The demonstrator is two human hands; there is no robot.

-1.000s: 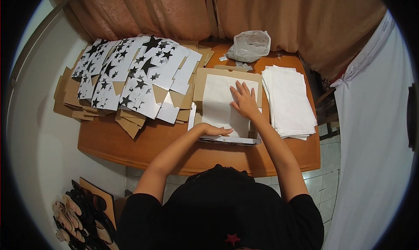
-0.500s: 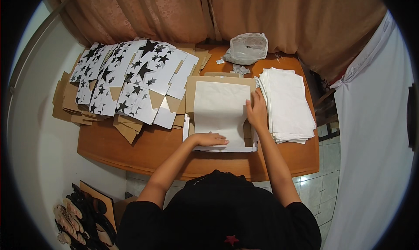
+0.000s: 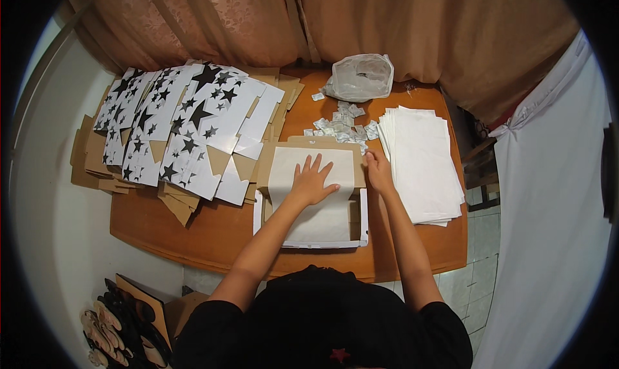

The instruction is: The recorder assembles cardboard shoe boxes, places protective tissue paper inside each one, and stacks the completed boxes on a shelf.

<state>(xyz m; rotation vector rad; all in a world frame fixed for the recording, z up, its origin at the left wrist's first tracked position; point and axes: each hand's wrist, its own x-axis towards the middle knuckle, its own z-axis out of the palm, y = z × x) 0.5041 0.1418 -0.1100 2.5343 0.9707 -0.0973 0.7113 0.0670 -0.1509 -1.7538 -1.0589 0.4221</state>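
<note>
An open cardboard box (image 3: 363, 217), white outside and brown inside, lies before me with its lid folded back. A white paper sheet (image 3: 309, 224) runs from the lid down into the tray. My left hand (image 3: 313, 183) is open, its fingers spread flat on the sheet near the fold. My right hand (image 3: 379, 173) is just past the box's right side, fingers curled in, thumb and fingertips at the edge of the small pale sachets (image 3: 348, 125). Whatever its fingertips hold, if anything, is too small to make out.
Star-printed flat boxes (image 3: 200, 124) overlap in piles on the left of the wooden table (image 3: 187, 233). A stack of white paper (image 3: 422, 166) lies to the right of my right hand. A translucent plastic bag (image 3: 362, 77) stands at the back, before the brown curtain (image 3: 412, 27).
My left hand has moved from the box's front edge up to the middle of the sheet. My right hand has left the lid's edge; its fingers are now curled by the sachets.
</note>
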